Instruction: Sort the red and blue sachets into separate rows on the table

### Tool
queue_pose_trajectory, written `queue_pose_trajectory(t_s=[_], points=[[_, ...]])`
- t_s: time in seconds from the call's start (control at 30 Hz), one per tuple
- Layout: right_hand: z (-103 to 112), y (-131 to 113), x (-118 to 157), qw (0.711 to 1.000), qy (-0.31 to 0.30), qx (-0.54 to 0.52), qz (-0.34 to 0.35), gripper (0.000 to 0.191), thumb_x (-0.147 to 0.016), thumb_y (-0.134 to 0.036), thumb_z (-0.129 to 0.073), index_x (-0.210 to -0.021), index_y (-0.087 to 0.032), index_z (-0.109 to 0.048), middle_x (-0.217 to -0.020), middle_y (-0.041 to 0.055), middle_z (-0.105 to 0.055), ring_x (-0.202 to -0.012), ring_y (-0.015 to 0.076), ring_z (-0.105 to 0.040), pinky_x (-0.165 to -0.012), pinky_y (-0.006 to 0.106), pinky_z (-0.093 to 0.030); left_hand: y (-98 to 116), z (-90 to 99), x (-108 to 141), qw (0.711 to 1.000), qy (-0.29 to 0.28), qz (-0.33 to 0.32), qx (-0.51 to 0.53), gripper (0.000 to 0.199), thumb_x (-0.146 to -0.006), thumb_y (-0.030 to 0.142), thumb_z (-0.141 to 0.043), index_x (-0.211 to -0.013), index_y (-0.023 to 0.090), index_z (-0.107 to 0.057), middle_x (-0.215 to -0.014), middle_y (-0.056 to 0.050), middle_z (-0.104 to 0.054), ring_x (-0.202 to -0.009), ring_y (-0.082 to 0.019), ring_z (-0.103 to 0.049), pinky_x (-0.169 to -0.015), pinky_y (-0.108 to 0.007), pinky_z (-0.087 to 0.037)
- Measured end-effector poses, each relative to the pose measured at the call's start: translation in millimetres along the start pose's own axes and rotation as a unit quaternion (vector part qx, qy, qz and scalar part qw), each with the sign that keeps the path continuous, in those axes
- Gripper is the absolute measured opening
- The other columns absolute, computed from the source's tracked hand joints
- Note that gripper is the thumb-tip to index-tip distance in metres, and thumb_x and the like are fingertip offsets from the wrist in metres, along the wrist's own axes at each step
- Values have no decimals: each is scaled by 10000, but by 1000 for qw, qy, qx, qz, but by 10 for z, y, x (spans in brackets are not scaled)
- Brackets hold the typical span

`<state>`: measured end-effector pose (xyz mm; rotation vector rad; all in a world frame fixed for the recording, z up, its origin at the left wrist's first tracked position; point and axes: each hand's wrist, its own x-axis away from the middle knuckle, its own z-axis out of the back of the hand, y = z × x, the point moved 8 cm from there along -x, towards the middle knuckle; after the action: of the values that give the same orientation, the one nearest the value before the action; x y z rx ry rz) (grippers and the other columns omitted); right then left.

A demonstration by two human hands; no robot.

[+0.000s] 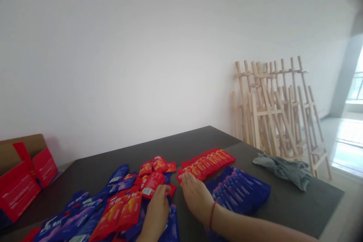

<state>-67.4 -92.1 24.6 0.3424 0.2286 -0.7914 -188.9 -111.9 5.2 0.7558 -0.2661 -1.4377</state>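
My left hand [157,210] is closed, its curled fingers at the lower edge of a red packet [152,184] with a white barcode label; the fingertips are partly hidden. It is over a loose pile of red and blue packets. My right hand [195,196], with a red band at the wrist, lies with stretched fingers on the near end of an overlapping row of red packets [214,160] printed with orange fruit. Just right of that hand is a fanned row of blue packets [238,189], partly behind my right forearm.
More blue packets [75,221] spread across the dark table [181,143] at the left. An open red-and-brown carton [21,185] stands at the far left. Grey gloves [283,168] lie near the right edge. Wooden easels [272,109] lean against the white wall.
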Motion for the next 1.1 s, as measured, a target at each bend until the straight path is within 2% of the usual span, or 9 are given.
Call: queue_pose_trajectory(t_s=[0.17,0.3,0.4,0.57,0.7,0.87,0.97,1.1], points=[[-269,60,-352,998,-47,-10,-29,447,-891,-36,-432,-1318,32,-546,-1309,330,-555,-1270,388,-512,-880,515,-535,92,17,34,999,-19,13,-31,453,-766,-6,-307,-1075,152,-598,-1164,-108,-634,-1157,-165,-576,-1024,-283,-398],[-346,100,-417,997,-69,-17,-31,461,-881,-42,-442,-1325,36,-538,-1304,345,-548,-1224,405,-540,-843,536,-532,114,9,41,999,-28,8,-46,464,-732,-17,-323,-1047,174,-604,-1146,-87,-636,-1142,-154,-577,-1020,-267,-390],[-333,119,-426,996,-84,-26,-29,468,-895,-118,-479,-1340,20,-533,-1294,342,-555,-1183,392,-565,-866,550,-509,113,-6,44,998,-29,0,-50,451,-728,-16,-319,-1028,170,-601,-1123,-92,-632,-1118,-161,-581,-1001,-270,-395],[-347,102,-429,993,-110,-51,-13,582,-885,-322,-556,-1398,-52,-502,-1449,273,-451,-1336,415,-406,-1025,630,-364,107,-16,51,998,-37,3,-59,436,-738,-9,-321,-1012,184,-599,-1115,-81,-628,-1113,-158,-579,-989,-262,-394],[-437,172,-420,987,-147,-67,-12,621,-865,-299,-553,-1443,-95,-458,-1507,240,-391,-1386,417,-335,-1056,665,-297,147,6,70,997,-39,4,-68,428,-741,-17,-316,-987,192,-596,-1093,-73,-629,-1099,-159,-582,-983,-260,-396],[-482,330,-383,977,-192,-89,1,709,-824,-295,-571,-1466,-43,-407,-1535,243,-343,-1414,418,-284,-1109,649,-217,211,4,104,991,-59,1,-122,399,-739,-31,-327,-956,183,-584,-1067,-78,-626,-1059,-177,-587,-945,-264,-406],[-474,392,-347,973,-203,-111,9,801,-807,-393,-592,-1487,-37,-365,-1564,233,-289,-1437,412,-230,-1140,623,-157,236,12,106,991,-56,-8,-122,398,-736,-36,-329,-954,183,-581,-1059,-76,-623,-1059,-176,-582,-932,-259,-405],[-513,436,-301,969,-205,-139,7,826,-870,-557,-492,-1510,-62,-328,-1586,214,-245,-1460,390,-177,-1149,603,-123,250,21,98,991,-54,-10,-121,389,-743,-34,-332,-951,187,-576,-1068,-75,-617,-1069,-175,-575,-931,-256,-403]])
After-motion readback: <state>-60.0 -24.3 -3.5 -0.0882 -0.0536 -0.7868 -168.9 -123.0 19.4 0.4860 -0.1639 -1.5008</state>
